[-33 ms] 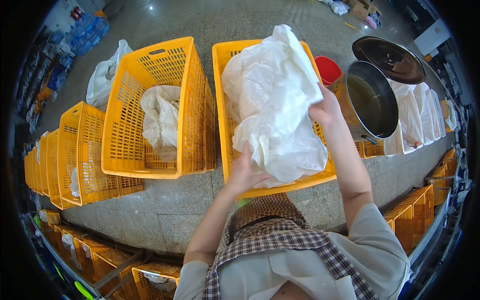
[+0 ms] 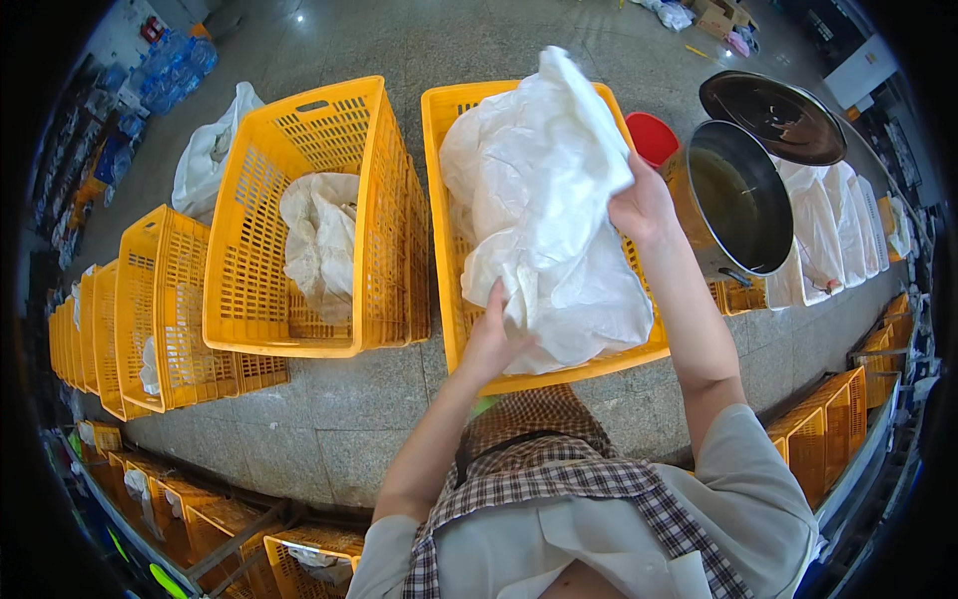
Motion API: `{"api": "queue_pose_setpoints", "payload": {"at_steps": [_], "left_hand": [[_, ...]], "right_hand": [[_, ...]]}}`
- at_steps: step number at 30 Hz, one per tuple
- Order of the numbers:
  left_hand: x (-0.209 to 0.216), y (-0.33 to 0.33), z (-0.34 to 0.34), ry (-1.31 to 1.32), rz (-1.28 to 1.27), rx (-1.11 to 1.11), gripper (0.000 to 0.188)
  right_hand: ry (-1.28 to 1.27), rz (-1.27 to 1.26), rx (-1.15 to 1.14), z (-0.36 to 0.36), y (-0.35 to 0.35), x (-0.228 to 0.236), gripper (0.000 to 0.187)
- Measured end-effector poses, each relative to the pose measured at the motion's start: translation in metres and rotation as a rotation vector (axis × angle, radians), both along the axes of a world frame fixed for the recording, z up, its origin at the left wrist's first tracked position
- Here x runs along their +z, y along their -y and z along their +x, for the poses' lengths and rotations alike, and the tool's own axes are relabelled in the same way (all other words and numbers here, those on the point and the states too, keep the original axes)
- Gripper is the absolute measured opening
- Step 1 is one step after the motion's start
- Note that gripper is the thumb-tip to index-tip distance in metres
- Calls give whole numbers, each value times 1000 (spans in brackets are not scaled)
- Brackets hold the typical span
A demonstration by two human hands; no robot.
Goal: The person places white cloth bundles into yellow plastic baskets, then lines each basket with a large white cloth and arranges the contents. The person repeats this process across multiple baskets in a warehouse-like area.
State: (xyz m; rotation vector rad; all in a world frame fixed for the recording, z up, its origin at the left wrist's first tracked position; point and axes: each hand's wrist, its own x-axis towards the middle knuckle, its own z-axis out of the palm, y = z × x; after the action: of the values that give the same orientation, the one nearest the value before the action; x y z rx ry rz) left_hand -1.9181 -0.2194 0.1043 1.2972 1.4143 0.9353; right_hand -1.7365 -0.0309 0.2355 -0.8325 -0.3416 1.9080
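A large white plastic bag (image 2: 519, 190) fills most of the yellow crate (image 2: 436, 200) in front of me, its upper part lifted in a bunched, slightly blurred fold. My right hand (image 2: 644, 205) grips the right edge of that raised fold, fingertips partly hidden behind it. At the near left of the bag, my left hand (image 2: 491, 344) is closed on the loose plastic, with some fingers tucked under it and blurred. Whatever lies inside or beneath the bag is hidden.
To the left, another yellow crate (image 2: 364, 220) holds crumpled white sacking (image 2: 321, 240), with more crates beyond. On the right stand a red bucket (image 2: 653, 138) and a large metal pot (image 2: 738, 210) of liquid, its dark lid (image 2: 773, 115) behind it. Water bottles (image 2: 175, 68) sit far left.
My right hand has shifted slightly left and up, taking the raised fold of the bag with it. My left hand has moved a little right, onto the bag's near side.
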Motion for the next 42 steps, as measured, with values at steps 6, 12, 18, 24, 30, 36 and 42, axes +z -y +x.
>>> {"api": "queue_pose_setpoints", "payload": {"at_steps": [6, 12, 18, 24, 30, 36, 42], "left_hand": [[8, -23, -9, 934, -184, 377, 18], [32, -28, -15, 1453, -295, 193, 42], [-14, -23, -30, 1029, -273, 387, 42], [10, -17, -36, -442, -72, 256, 66], [60, -63, -26, 204, 171, 182, 76], [5, -72, -16, 19, -394, -126, 88], [-43, -75, 22, -826, -130, -359, 57]], "right_hand": [[981, 457, 349, 58, 32, -35, 90], [1065, 193, 1040, 91, 113, -107, 88], [801, -90, 731, 87, 134, -72, 41], [722, 334, 79, 111, 90, -8, 21], [1540, 1209, 608, -5, 177, -12, 17], [1326, 1111, 1064, -13, 195, -55, 17], [1038, 1178, 1346, -28, 202, -52, 32]]}}
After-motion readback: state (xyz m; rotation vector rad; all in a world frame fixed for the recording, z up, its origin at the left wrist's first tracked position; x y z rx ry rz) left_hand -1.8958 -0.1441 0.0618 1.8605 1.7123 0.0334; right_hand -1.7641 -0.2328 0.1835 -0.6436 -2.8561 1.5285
